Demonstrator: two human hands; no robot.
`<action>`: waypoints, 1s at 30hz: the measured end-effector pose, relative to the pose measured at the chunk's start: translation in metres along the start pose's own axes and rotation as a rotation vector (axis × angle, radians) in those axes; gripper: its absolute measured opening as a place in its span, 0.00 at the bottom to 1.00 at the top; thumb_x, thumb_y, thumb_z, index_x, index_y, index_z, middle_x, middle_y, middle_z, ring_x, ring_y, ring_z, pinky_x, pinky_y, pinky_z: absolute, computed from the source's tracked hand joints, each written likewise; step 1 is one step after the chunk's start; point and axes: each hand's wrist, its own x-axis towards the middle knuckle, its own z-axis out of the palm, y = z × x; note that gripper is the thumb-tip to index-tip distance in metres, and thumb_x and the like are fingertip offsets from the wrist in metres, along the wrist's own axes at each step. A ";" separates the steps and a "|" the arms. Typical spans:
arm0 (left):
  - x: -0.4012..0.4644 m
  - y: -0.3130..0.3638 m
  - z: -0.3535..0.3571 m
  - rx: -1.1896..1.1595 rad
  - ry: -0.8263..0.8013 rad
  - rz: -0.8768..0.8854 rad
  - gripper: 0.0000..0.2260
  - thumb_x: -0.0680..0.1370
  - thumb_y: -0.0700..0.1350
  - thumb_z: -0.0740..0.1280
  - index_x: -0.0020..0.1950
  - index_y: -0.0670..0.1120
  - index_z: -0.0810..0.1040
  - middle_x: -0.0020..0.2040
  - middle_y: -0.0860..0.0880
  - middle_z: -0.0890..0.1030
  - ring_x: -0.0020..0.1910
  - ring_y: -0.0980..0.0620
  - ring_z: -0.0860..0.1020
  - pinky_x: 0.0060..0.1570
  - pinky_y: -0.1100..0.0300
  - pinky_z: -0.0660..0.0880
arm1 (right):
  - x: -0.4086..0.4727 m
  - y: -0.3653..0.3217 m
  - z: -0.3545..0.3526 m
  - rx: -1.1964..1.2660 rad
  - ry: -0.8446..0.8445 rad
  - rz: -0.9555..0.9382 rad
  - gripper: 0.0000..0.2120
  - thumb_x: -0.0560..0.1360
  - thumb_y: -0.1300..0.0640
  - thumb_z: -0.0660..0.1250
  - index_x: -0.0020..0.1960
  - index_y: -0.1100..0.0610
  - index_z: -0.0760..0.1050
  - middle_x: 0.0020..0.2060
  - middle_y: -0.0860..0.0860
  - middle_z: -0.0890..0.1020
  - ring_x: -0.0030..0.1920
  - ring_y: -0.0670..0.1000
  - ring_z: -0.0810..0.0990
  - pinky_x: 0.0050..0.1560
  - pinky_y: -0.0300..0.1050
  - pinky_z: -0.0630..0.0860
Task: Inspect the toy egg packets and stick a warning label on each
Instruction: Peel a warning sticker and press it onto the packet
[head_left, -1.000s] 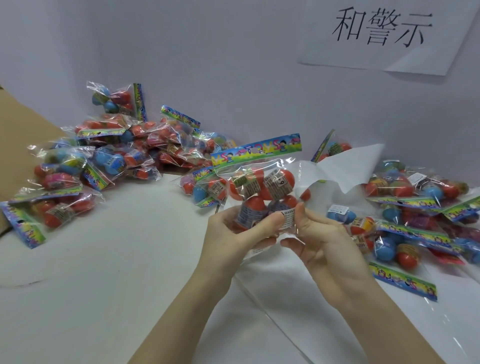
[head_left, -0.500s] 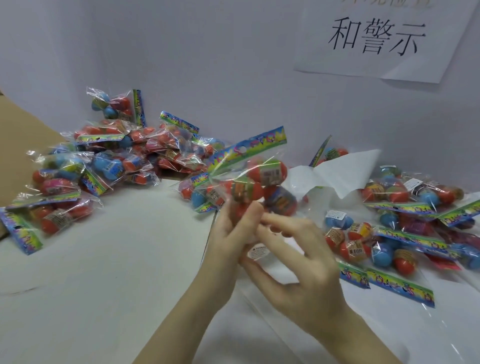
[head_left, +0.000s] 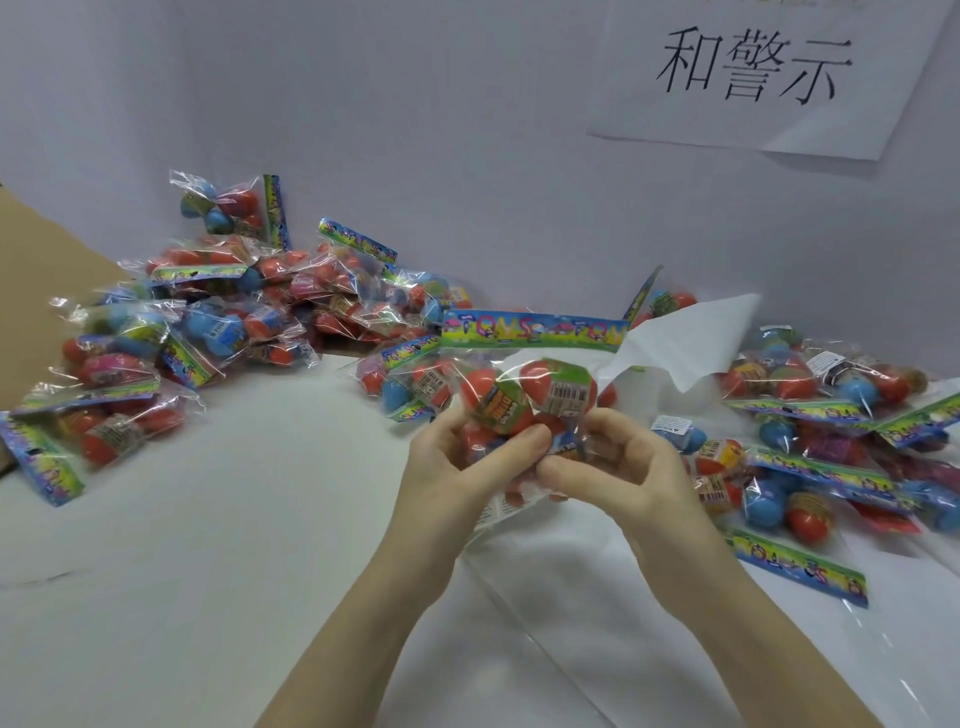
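Since a moment ago the packet (head_left: 524, 395) has levelled out, header up, above the table's middle. Left hand (head_left: 462, 467) and right hand (head_left: 618, 462) both pinch its lower edge. Inspection seemingly continues; next needs a warning label pressed on.

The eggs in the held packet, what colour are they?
Mostly red eggs, green printed wraps; head view.

Even, diffuse lighting; faint shadows. Glare streaks on the clear plastic sheet (head_left: 857, 670) at 5 o'clock. Wide-angle bending at edges; overall softness.
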 end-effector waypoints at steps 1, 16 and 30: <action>0.000 0.000 0.000 0.019 0.007 0.009 0.12 0.60 0.49 0.74 0.42 0.48 0.83 0.35 0.50 0.84 0.31 0.57 0.80 0.28 0.68 0.73 | 0.000 -0.001 0.001 -0.006 -0.022 0.008 0.13 0.60 0.58 0.72 0.45 0.53 0.81 0.39 0.49 0.85 0.41 0.46 0.82 0.38 0.34 0.76; -0.003 -0.002 0.004 0.095 -0.073 0.012 0.04 0.68 0.44 0.71 0.41 0.48 0.83 0.35 0.49 0.83 0.33 0.54 0.80 0.30 0.65 0.75 | 0.001 -0.007 -0.005 -0.044 -0.064 -0.065 0.10 0.60 0.62 0.68 0.36 0.49 0.83 0.28 0.50 0.82 0.29 0.45 0.78 0.32 0.35 0.74; 0.001 0.003 -0.004 0.001 0.021 -0.063 0.15 0.62 0.44 0.79 0.46 0.45 0.81 0.38 0.48 0.84 0.33 0.55 0.81 0.28 0.67 0.73 | 0.005 -0.004 -0.008 0.245 -0.128 0.092 0.11 0.65 0.54 0.65 0.41 0.54 0.85 0.38 0.53 0.85 0.39 0.49 0.84 0.35 0.38 0.78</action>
